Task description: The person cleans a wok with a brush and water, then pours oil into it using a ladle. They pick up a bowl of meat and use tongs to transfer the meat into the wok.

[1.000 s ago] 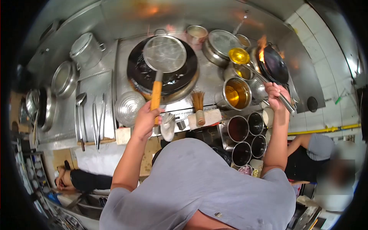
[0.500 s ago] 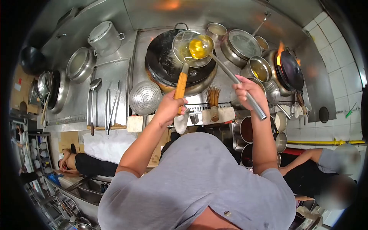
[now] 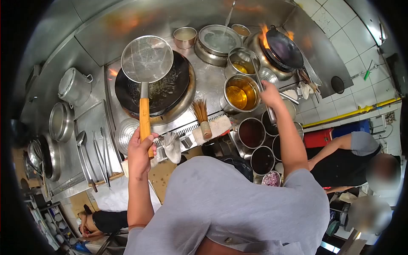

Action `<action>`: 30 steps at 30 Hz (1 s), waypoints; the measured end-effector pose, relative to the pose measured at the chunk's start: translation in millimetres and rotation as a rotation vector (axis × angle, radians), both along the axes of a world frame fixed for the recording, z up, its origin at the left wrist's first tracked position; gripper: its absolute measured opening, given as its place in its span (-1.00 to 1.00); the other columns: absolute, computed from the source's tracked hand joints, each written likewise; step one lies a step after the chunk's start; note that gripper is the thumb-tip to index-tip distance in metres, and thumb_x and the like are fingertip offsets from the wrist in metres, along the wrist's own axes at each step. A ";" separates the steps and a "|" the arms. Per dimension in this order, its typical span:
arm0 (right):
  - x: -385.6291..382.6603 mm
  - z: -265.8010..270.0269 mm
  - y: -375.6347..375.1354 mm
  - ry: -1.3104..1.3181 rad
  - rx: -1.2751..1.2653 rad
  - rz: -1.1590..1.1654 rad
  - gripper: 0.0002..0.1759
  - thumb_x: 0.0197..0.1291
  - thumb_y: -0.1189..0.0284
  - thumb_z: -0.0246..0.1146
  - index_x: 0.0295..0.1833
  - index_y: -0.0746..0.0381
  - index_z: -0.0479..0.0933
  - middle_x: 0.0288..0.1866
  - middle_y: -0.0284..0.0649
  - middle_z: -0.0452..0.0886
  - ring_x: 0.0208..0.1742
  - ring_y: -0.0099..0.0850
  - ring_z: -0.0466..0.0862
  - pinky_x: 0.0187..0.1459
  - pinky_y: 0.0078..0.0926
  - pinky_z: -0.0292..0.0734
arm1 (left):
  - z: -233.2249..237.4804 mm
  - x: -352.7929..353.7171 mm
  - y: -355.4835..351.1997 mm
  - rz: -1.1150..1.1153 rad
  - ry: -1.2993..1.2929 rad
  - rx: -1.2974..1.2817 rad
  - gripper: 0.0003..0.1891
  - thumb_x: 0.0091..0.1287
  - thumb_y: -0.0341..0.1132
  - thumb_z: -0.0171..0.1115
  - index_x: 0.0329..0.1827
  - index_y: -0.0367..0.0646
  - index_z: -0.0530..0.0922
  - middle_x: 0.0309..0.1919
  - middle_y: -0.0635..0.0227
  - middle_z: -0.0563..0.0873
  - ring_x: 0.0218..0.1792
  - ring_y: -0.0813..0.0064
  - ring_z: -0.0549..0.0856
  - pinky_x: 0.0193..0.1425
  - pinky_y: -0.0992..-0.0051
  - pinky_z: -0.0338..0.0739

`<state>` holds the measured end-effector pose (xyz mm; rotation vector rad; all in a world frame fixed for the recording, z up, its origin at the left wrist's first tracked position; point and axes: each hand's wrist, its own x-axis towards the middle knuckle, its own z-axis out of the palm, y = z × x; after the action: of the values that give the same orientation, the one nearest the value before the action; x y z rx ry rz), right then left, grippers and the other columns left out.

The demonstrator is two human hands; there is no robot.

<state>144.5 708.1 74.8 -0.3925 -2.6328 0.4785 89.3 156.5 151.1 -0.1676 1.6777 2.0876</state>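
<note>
My left hand (image 3: 141,146) is closed around the wooden handle of a round mesh strainer (image 3: 147,59). The strainer's mesh hangs over the back of a black wok (image 3: 176,87), which looks wet and oily inside. My right hand (image 3: 270,95) grips the metal handle of a ladle (image 3: 256,70). The ladle's far end reaches a metal pot (image 3: 232,55) with some yellow oil in it; its bowl is hard to tell apart from that pot. Just left of my right hand stands a pot of golden oil (image 3: 239,94). A bamboo brush (image 3: 202,119) lies in front of the wok.
Flames rise beside another wok (image 3: 287,49) at the back right. Water runs into a wide pot (image 3: 219,40). Sauce pots (image 3: 251,132) stand before my right arm. A perforated skimmer (image 3: 126,135) lies left of the wok. A co-worker (image 3: 340,163) is at the right.
The ladle of yellow oil has moved right, from over the strainer to the oil pots. The strainer has shifted left and up over the wok. My view has turned rightward.
</note>
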 end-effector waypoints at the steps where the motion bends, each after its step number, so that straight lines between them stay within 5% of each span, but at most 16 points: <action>1: -14.2 19.1 -1.8 -0.182 -0.277 -0.092 -0.52 0.14 0.65 0.21 0.23 0.42 0.56 -0.26 -0.20 0.70 -0.40 -0.30 0.66 -0.28 -0.25 0.61 | 0.6 0.8 0.3 0.010 0.009 -0.005 -0.47 0.48 -0.51 0.21 0.52 -0.32 0.39 -0.11 0.24 0.75 -0.47 0.66 0.60 -0.44 0.64 0.54; 2: -28.9 31.4 0.0 -0.366 -0.554 -0.181 -0.71 0.18 0.63 0.18 0.02 0.42 0.60 -0.33 -0.22 0.66 -0.45 -0.32 0.63 -0.30 -0.25 0.62 | 0.5 1.2 0.7 0.016 0.011 -0.006 -0.47 0.48 -0.51 0.21 0.52 -0.32 0.39 -0.11 0.24 0.75 -0.47 0.66 0.60 -0.44 0.64 0.54; 3: -44.0 26.3 16.5 -0.367 -0.554 -0.174 -0.71 0.18 0.63 0.18 0.02 0.42 0.60 -0.33 -0.22 0.66 -0.45 -0.32 0.63 -0.30 -0.25 0.62 | 0.2 0.5 1.8 0.012 0.027 -0.018 -0.48 0.49 -0.49 0.20 0.51 -0.31 0.39 -0.10 0.26 0.75 -0.46 0.68 0.59 -0.43 0.65 0.54; 5: -70.7 -1.2 62.2 -0.412 -1.424 -0.189 -0.93 0.26 0.61 0.17 -0.30 0.28 0.44 -0.45 -0.28 0.54 -0.55 -0.41 0.51 -0.39 -0.36 0.60 | 2.2 -1.1 3.2 0.017 0.046 -0.033 -0.49 0.50 -0.47 0.19 0.51 -0.31 0.40 -0.09 0.28 0.74 -0.45 0.70 0.58 -0.41 0.66 0.53; 6: -79.0 -8.8 72.5 -0.276 -1.776 -0.106 -0.82 0.35 0.59 0.16 -0.32 0.23 0.33 -0.45 -0.31 0.43 -0.58 -0.51 0.39 -0.43 -0.52 0.53 | 3.9 -1.5 4.3 0.012 0.043 -0.038 -0.50 0.50 -0.47 0.20 0.50 -0.30 0.41 -0.10 0.28 0.74 -0.45 0.70 0.58 -0.41 0.65 0.54; 7: -81.3 -14.5 81.0 -0.283 -1.775 -0.098 -0.82 0.35 0.59 0.16 -0.32 0.23 0.33 -0.45 -0.31 0.43 -0.58 -0.51 0.39 -0.43 -0.52 0.53 | 4.9 -1.6 4.2 0.008 0.040 -0.042 -0.50 0.51 -0.48 0.20 0.49 -0.29 0.41 -0.10 0.29 0.74 -0.45 0.69 0.58 -0.40 0.64 0.54; 9: -85.0 -19.3 97.0 -0.036 -2.488 -0.122 -0.82 0.41 0.58 0.12 -0.26 0.31 0.27 -0.38 -0.23 0.42 -0.55 -0.48 0.41 -0.47 -0.57 0.50 | -2.5 -4.7 1.5 0.010 0.030 -0.022 -0.47 0.49 -0.47 0.23 0.51 -0.29 0.40 -0.10 0.27 0.75 -0.45 0.68 0.60 -0.41 0.63 0.55; 14: -39.5 5.0 78.1 0.445 -2.638 -0.015 -0.91 0.49 0.63 0.04 -0.13 0.35 0.27 -0.30 -0.18 0.41 -0.49 -0.45 0.45 -0.49 -0.57 0.54 | -20.7 -8.8 -4.0 0.016 0.002 -0.001 -0.44 0.46 -0.46 0.28 0.52 -0.29 0.40 -0.13 0.27 0.76 -0.45 0.66 0.61 -0.41 0.61 0.56; 18: 1.5 59.0 46.7 0.419 -2.782 -0.066 -0.87 0.55 0.54 0.00 0.01 0.41 0.26 -0.31 -0.20 0.43 -0.46 -0.46 0.50 -0.47 -0.57 0.53 | -27.0 -13.2 -6.8 -0.006 -0.036 0.005 -0.46 0.44 -0.46 0.31 0.47 -0.28 0.43 -0.15 0.30 0.76 -0.46 0.66 0.61 -0.42 0.60 0.56; 30: 27.1 166.7 -92.1 0.193 -2.629 0.191 -0.87 0.59 0.54 -0.01 0.08 0.39 0.24 -0.16 -0.17 0.38 -0.39 -0.49 0.47 -0.44 -0.52 0.50 | -46.1 -21.4 -20.7 -0.103 -0.090 0.009 -0.48 0.41 -0.49 0.30 0.44 -0.31 0.47 -0.22 0.36 0.74 -0.47 0.65 0.58 -0.41 0.59 0.57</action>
<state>171.6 616.0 241.6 -0.5288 -0.2000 3.1470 67.9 135.8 105.0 -0.1668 1.5898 1.9822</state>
